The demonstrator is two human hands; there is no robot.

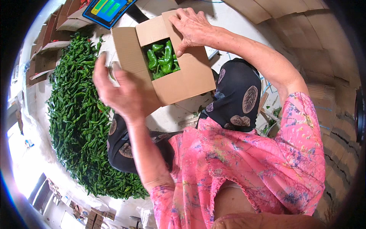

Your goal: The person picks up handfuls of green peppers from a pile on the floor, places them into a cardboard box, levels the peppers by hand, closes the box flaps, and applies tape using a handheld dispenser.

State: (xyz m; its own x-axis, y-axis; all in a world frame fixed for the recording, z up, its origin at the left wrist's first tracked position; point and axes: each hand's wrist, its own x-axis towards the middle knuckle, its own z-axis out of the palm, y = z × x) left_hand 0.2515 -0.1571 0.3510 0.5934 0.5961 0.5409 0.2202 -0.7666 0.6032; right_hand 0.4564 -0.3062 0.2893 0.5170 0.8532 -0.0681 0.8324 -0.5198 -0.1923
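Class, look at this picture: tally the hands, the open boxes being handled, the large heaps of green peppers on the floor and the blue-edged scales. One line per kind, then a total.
Hands: 2, left hand and right hand
Open cardboard box: 1
Pepper heap: 1
Blue-edged scale: 1
Total: 5

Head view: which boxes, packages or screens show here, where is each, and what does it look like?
Cardboard box: centre top, brown, flaps half open, green peppers inside; left hand and right hand on its flaps.
Scale display: top edge, blue frame, green and yellow panels.
Flat cartons: upper left, brown, stacked beside the pepper pile.
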